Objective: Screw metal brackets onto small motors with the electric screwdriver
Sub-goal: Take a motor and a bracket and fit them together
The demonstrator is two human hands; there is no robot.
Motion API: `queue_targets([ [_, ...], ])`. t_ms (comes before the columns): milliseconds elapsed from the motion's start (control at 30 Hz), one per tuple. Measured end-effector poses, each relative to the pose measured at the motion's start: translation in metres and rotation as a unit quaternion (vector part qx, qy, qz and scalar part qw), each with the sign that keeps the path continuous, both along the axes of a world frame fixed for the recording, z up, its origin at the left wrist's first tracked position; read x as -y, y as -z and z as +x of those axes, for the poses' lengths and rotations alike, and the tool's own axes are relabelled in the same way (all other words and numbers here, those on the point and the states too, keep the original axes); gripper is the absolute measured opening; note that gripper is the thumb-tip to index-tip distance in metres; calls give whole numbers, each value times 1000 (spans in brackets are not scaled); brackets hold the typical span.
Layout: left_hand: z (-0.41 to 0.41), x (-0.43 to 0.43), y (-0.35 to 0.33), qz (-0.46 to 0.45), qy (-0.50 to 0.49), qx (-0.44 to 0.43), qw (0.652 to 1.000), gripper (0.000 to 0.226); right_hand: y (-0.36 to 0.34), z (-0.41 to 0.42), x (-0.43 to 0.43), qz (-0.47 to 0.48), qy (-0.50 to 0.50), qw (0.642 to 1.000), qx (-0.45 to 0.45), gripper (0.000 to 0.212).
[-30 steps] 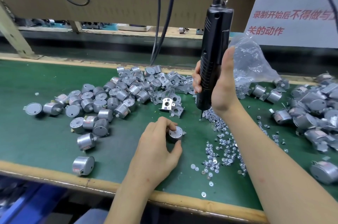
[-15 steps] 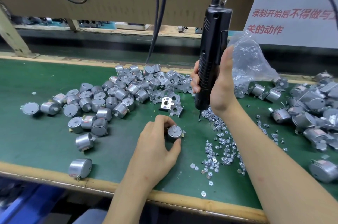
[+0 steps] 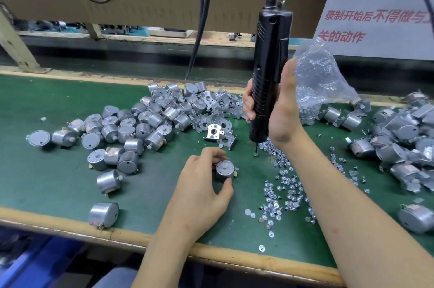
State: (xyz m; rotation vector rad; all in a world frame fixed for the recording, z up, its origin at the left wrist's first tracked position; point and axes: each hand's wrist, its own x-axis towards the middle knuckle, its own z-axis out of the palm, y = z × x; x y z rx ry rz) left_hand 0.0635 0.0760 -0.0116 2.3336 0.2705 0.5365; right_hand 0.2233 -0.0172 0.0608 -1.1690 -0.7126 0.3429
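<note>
My left hand (image 3: 203,184) pinches a small silver motor (image 3: 224,168) standing shaft-up on the green mat (image 3: 58,182). My right hand (image 3: 280,111) grips the black electric screwdriver (image 3: 267,76), held upright; its bit touches down among loose screws (image 3: 281,184) just right of the motor. A heap of bare motors (image 3: 122,130) lies to the left. Metal brackets (image 3: 218,132) are piled behind the held motor.
A clear plastic bag (image 3: 321,81) of screws stands behind my right hand. More motors with brackets (image 3: 404,137) are heaped at the right. Single motors (image 3: 103,215) lie near the wooden front edge (image 3: 234,254). Black cables (image 3: 199,29) hang down at the back.
My left hand has shifted the held motor slightly. The screwdriver stays almost still with its tip in the screws.
</note>
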Motion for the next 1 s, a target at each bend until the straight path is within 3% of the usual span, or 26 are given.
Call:
queue_targets([
  [300, -1, 0, 1, -4, 14, -8, 1000, 36, 0, -2, -2, -3, 5, 1000, -1, 90],
  [433, 9, -8, -8, -21, -13, 5, 1000, 24, 0, -2, -2, 4, -1, 1000, -4, 88],
  [533, 30, -23, -21, 51, -48, 20, 997, 19, -1, -2, -1, 9, 0, 1000, -4, 87],
  [667, 57, -33, -32, 147, -72, -51, 985, 24, -2, -3, -2, 11, 6, 1000, -6, 88],
  [800, 64, -46, -33, 180, -77, -108, 975, 24, -3, -4, -2, 19, 6, 1000, -9, 86],
  [1000, 59, -50, -23, 220, -98, -90, 966, 7, -4, -7, -3, 15, 3, 1000, -6, 90],
])
